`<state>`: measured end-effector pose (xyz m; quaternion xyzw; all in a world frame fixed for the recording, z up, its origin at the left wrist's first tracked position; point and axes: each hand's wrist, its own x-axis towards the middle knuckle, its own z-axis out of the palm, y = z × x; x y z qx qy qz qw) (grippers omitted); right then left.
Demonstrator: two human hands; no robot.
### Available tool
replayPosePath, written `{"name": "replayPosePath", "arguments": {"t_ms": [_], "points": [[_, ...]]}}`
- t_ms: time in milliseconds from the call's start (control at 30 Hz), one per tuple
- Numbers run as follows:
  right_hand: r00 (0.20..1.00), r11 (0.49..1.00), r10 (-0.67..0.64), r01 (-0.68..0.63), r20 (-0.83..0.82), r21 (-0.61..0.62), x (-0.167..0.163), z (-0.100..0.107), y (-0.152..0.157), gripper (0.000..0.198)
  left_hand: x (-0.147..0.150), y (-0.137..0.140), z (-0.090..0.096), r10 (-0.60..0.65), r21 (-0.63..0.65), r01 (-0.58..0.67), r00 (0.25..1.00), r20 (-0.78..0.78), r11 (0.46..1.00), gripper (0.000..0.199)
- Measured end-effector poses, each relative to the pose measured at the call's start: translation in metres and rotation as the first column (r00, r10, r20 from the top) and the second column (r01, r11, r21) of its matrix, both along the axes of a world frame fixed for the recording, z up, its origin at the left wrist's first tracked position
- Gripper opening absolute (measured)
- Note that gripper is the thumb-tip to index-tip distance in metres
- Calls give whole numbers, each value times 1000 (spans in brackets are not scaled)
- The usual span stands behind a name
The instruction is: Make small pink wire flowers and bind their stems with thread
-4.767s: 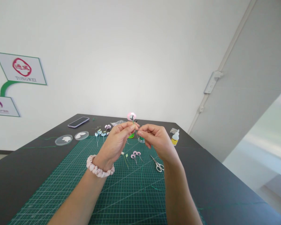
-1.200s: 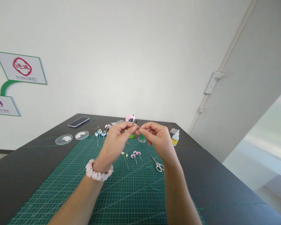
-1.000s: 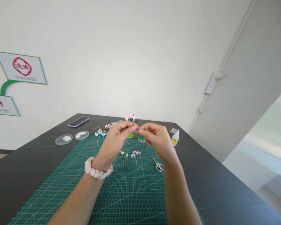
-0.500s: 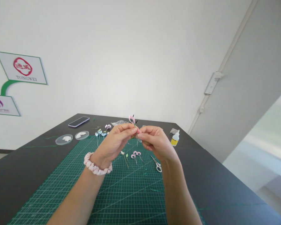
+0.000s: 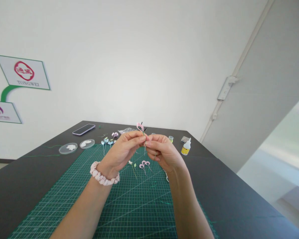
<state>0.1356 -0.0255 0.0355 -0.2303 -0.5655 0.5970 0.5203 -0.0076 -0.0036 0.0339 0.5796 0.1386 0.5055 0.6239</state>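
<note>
Above the cutting mat (image 5: 139,205) both hands meet at a small pink wire flower (image 5: 140,126) with dark tips behind its petal. My left hand (image 5: 126,146), a pale scrunchie (image 5: 104,177) on its wrist, pinches the flower just under the petal. Thumb and forefinger of my right hand (image 5: 164,151) are closed on the thin stem (image 5: 145,149) right beside them; the fingertips hide the exact grip. Below lie loose pink petals (image 5: 145,163) on wires and a white bud (image 5: 130,162) with a green leaf. White-handled scissors (image 5: 167,177) are mostly hidden by my right forearm.
Blue wire flowers (image 5: 105,142) and a lilac flower (image 5: 115,134) lie behind my left hand. Two shallow dishes (image 5: 68,152) with white pieces and a phone (image 5: 84,129) are at left. A glue bottle (image 5: 186,147) and a small jar (image 5: 170,138) stand at right.
My right hand has shifted slightly left and turned, with its forearm now covering most of the scissors. The small jar has come into sight. My left hand stays nearly still.
</note>
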Motion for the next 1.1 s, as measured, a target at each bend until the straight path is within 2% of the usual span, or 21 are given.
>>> {"name": "replayPosePath", "arguments": {"t_ms": [267,433,533,700,967,1100], "points": [[1000,998,9,-10,-20,-55,-3,4,-2,28,2,0,0,60,32,-59,998,-14,998,11],[994,994,-113,113,-6,0,-6,3,-1,29,3,1,0,59,-21,-58,998,32,998,9],[971,970,-239,238,11,44,-6,1,0,22,4,2,-1,120,-34,-118,992,40,992,9],[894,897,-436,422,103,131,-8,0,2,18,4,-1,-1,274,24,-274,962,-12,961,11],[812,834,-541,484,221,264,-12,0,-2,17,6,-4,2,384,66,-380,922,-51,922,10],[799,828,-549,482,245,286,-11,0,-2,19,5,-2,0,389,104,-381,920,-59,918,12]]}}
